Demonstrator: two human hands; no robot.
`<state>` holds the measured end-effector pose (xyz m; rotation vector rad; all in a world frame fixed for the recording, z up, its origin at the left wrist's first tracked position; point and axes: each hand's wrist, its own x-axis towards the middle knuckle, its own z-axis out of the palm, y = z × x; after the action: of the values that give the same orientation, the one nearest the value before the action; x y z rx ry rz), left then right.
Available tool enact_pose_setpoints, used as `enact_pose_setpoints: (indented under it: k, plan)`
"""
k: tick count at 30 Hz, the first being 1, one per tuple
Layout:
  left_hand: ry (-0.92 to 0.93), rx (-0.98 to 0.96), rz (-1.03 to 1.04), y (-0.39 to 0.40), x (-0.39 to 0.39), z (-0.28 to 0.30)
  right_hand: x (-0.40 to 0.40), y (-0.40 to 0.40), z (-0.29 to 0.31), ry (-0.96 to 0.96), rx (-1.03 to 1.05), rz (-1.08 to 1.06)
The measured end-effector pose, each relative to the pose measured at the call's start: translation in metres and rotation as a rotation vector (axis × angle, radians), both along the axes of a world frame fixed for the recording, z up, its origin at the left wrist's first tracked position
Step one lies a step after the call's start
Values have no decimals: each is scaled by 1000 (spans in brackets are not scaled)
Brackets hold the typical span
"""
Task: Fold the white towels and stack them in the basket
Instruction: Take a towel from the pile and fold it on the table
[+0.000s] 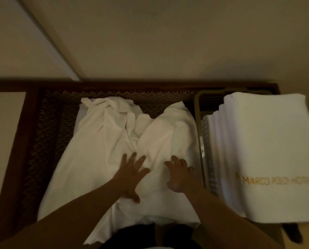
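A rumpled white towel (103, 141) lies spread over the dark wooden bench (47, 123) in front of me. My left hand (132, 175) lies flat on its near middle with fingers spread. Just to the right, my right hand (180, 175) presses on the same towel, fingers spread and slightly bent. At the right stands a basket (198, 112) holding a stack of several folded white towels (261, 144); the top one bears gold lettering and overhangs the basket's right side.
A beige wall (168, 42) rises right behind the bench. The bench top has a dark woven pattern (150, 97) and a wooden frame. A pale floor strip (4, 132) shows at the left. My dark clothing (141, 236) fills the bottom centre.
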<state>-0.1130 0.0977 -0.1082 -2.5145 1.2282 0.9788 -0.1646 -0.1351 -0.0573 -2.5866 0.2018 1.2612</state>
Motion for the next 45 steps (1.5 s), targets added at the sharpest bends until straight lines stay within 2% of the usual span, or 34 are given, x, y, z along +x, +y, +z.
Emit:
enact_pose_setpoints:
  k: [2,4,6,8,10,11,13,15,17,20,21,22,23,25,26,27,29,32,33,34,36,38,39,41,43,45]
  plan:
    - [-82,-148,-30,5,-12,-1,-4,7,-6,-10,1,-52]
    - [-115,-355,63,11,-12,-1,-6,18,-7,-53,15,-94]
    - [17,-538,340,10,-6,11,-5,24,-2,-120,46,-148]
    - [225,-633,562,7,-4,37,-2,29,3,-161,91,-260]
    - [374,-734,675,2,-7,61,0,34,8,-153,186,-463]
    - [431,-786,705,-2,-10,74,-1,36,12,-151,271,-643]
    - [567,-803,707,-8,-18,101,-7,43,19,-151,438,-1009]
    - [697,-769,601,-11,-34,123,-21,52,27,-124,586,-1238]
    - [829,-689,492,-11,-54,138,-36,61,33,-88,717,-1377]
    - [997,-517,354,1,-81,149,-66,74,38,-128,805,-1439]
    - [1021,-471,358,9,-96,155,-88,80,46,-159,840,-1474]
    - [1023,-486,474,11,-89,152,-92,81,46,-159,887,-1506]
    - [910,-552,634,16,-90,149,-106,85,54,-141,951,-1545]
    - [481,-801,941,25,-95,144,-141,97,75,-130,1083,-1581]
    - [329,-891,1032,27,-96,141,-157,100,80,-96,1186,-1567]
    - [283,-915,1084,30,-104,144,-180,106,92,-78,1258,-1547]
    - [433,-796,1103,30,-112,145,-208,119,109,-55,1380,-1478]
    - [781,-582,1035,40,-135,154,-244,139,124,-74,1382,-1378]
    - [809,-512,922,46,-147,162,-257,144,127,-85,1356,-1348]
    - [758,-456,806,48,-156,165,-266,146,129,-91,1353,-1305]
    - [588,-543,659,59,-183,179,-294,157,143,-113,1324,-1282]
    - [561,-804,709,63,-197,198,-304,161,146,-207,1156,-1212]
    - [550,-898,686,72,-204,213,-308,169,153,-321,1020,-1163]
    - [567,-931,489,86,-212,240,-307,182,171,-595,816,-1114]
    - [575,-924,309,101,-220,264,-306,190,180,-691,998,-1062]
    - [570,-946,267,122,-225,280,-307,204,193,-592,1311,-1095]
